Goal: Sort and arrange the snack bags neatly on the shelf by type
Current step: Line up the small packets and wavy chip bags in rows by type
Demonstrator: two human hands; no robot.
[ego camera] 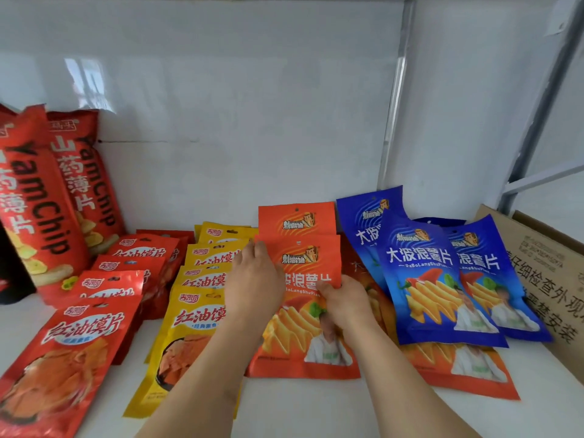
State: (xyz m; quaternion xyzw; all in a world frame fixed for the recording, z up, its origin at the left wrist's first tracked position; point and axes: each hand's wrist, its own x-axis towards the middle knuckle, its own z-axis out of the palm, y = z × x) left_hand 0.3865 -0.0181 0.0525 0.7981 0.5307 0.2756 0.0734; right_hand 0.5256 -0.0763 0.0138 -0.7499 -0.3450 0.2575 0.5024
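Note:
An orange chip bag (pixel 303 349) lies at the shelf's middle, over a second orange bag (pixel 297 218) behind it. My left hand (pixel 252 279) lies on the front bag's left edge with its fingers reaching up along it. My right hand (pixel 346 300) pinches the same bag at its middle right. Left of them run a row of yellow bags (pixel 186 336) and a row of red bags (pixel 63 349). Three blue bags (pixel 426 279) overlap on the right, on top of another orange bag (pixel 467 371).
Two tall red YamChip bags (pixel 41 197) lean against the back wall at far left, next to a dark object (pixel 12 273). A cardboard box (pixel 550 279) stands at the right edge. The white shelf (pixel 316 409) shows in front of the bags.

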